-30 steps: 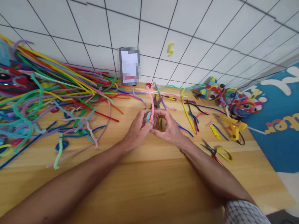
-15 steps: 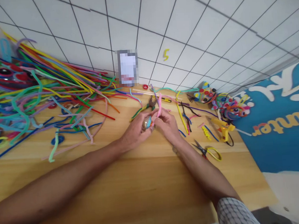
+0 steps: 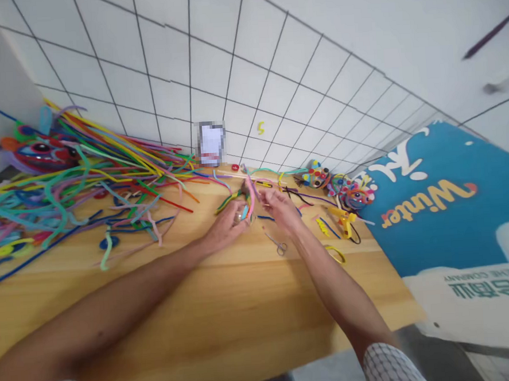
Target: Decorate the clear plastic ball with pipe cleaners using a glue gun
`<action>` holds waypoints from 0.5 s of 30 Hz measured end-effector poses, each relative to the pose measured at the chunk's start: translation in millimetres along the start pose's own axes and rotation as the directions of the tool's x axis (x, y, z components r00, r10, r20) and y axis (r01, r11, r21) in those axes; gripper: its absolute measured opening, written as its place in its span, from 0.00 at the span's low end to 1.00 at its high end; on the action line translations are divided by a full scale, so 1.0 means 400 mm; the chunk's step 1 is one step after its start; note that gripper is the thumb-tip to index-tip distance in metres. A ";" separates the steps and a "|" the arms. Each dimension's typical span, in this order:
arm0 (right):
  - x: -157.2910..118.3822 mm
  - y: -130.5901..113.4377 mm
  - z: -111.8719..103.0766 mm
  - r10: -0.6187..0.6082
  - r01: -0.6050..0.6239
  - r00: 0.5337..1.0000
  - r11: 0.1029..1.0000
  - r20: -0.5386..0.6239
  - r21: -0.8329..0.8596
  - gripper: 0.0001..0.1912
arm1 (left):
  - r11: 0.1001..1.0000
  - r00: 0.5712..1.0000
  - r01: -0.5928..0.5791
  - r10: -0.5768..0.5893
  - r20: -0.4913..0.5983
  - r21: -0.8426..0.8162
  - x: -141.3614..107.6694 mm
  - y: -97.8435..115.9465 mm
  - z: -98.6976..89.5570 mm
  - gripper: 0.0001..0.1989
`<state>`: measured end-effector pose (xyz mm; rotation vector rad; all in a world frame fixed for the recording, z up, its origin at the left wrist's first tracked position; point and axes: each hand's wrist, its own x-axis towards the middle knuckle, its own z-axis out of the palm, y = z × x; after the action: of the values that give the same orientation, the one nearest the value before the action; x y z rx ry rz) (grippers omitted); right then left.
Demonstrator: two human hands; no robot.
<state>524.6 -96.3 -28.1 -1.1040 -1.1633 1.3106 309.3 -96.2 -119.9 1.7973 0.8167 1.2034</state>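
Near the middle of the wooden table, my left hand [image 3: 227, 226] is closed on a small clear bulb-like piece [image 3: 239, 216] with a light blue band. A pink fuzzy strip [image 3: 251, 196] rises from that piece. My right hand [image 3: 280, 208] is just to the right, its thumb and fingers pinched by a purple fuzzy strip [image 3: 252, 186] that stands beside the pink one. Green-handled pliers [image 3: 228, 201] lie behind my left hand, partly hidden. Small scissors [image 3: 278, 243] rest on the table below my right hand.
Many coloured fuzzy strips [image 3: 120, 181] cover the left side. A phone-like screen [image 3: 211, 143] stands by the tiled wall. Rightward are a yellow glue gun [image 3: 345, 220], yellow scissor handles [image 3: 336, 254], and decorated colourful figures [image 3: 355, 194]. A blue banner [image 3: 445, 202] borders the table.
The camera view has shifted. My right hand has moved away from the piece in my left hand, uncovering more of the pink strip. The small scissors now show.
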 end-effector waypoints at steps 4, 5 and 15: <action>-0.058 0.020 -0.009 -0.051 0.063 0.993 0.992 0.111 -0.109 0.28 | 1.000 0.999 -0.008 0.009 0.051 -0.028 0.000 0.008 0.000 0.24; -0.067 0.021 -0.009 -0.053 0.070 0.989 0.990 0.137 -0.119 0.28 | 0.999 0.997 -0.011 0.014 0.071 -0.041 -0.002 0.015 0.002 0.25; -0.136 -0.020 -0.005 -0.080 0.098 0.992 0.977 0.100 -0.191 0.26 | 0.989 0.975 0.001 0.031 0.221 -0.146 -0.008 0.117 0.008 0.24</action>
<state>530.5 -150.2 -20.2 -1.1277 -1.4186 1.2066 314.7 -121.5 -80.6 1.7814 0.5724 1.0204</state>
